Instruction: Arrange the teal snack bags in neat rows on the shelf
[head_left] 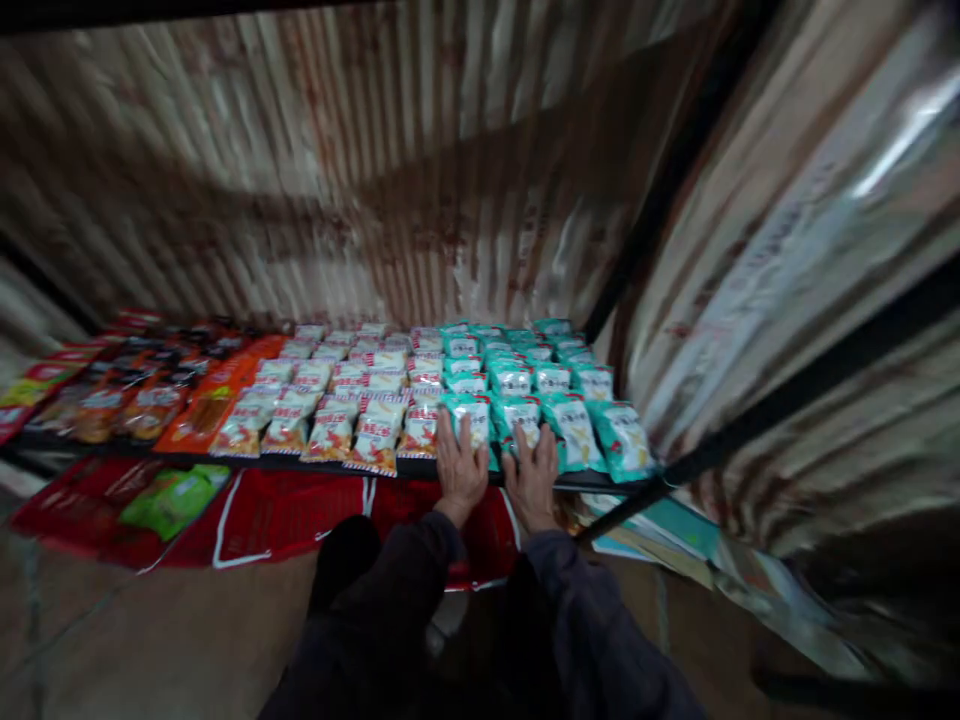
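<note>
Hands (459,462) (532,478) rest on glossy teal snack packets (517,415).

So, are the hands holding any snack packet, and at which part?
Neither clearly grips one. The left hand and right hand lie flat on the near ends of the front teal packets, at the shelf edge.

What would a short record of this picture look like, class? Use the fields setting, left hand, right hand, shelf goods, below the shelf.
setting: low shelf against a corrugated metal wall
left hand: flat on a teal snack packet at the front edge
right hand: resting on the neighbouring teal packet
shelf goods: teal packets right, red-and-white packets middle, orange packets left, in rows
below the shelf: red bags, a green packet
</note>
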